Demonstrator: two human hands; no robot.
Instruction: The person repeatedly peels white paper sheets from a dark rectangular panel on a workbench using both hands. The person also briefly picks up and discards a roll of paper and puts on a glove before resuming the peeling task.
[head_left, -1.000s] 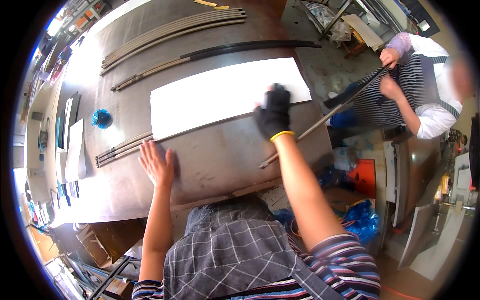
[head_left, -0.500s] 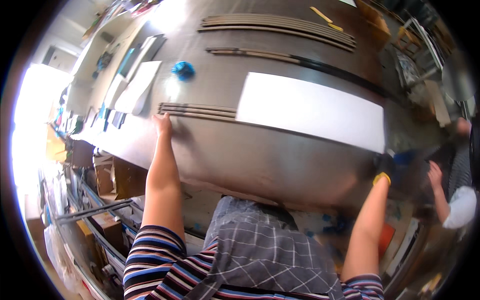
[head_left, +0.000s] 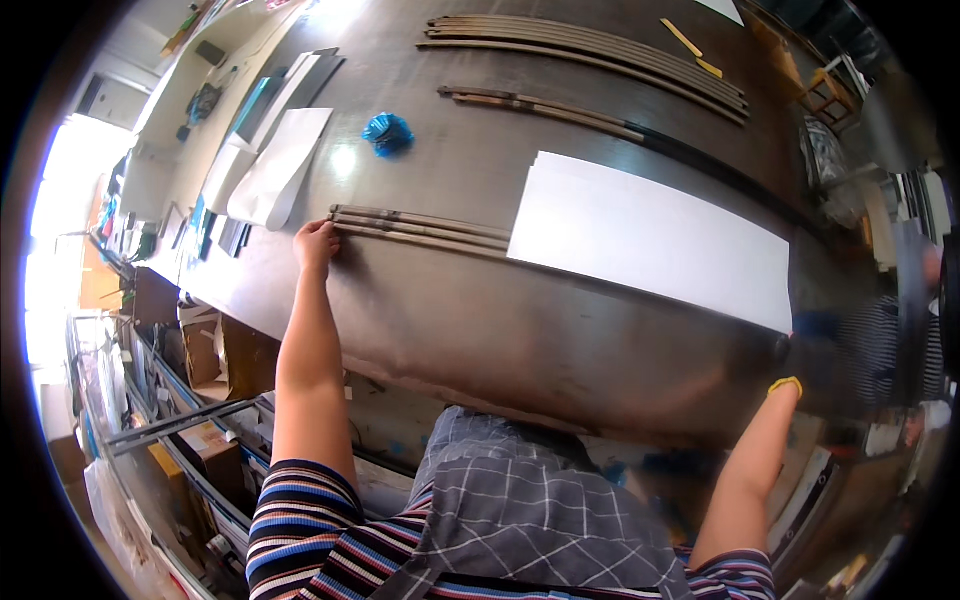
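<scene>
My left hand (head_left: 316,243) is closed around the left end of the nearest of a few long, thin brownish strips (head_left: 420,232). The strips lie side by side, slightly fanned, and their right part passes under a white rectangular sheet (head_left: 650,240). At the sheet's near right corner is my right hand (head_left: 784,362), in a dark glove with a yellow cuff. Its fingers blend into the dark background, so their grip cannot be made out. A crumpled blue ball (head_left: 387,134) rests on the metal-topped table (head_left: 470,320), beyond the strips' left end.
Farther back lie a bundle of long strips (head_left: 590,62) and a darker pair (head_left: 550,110). White and dark sheets (head_left: 280,165) lie at the left. Yellow pieces (head_left: 682,38) sit at the back right. Another person in a striped top (head_left: 870,345) stands at the right, blurred. Boxes (head_left: 225,355) stand below the left edge.
The nearest strip's left end has come slightly apart from the others, with my left hand on it. The view has shifted, and the other person's hand no longer shows clearly.
</scene>
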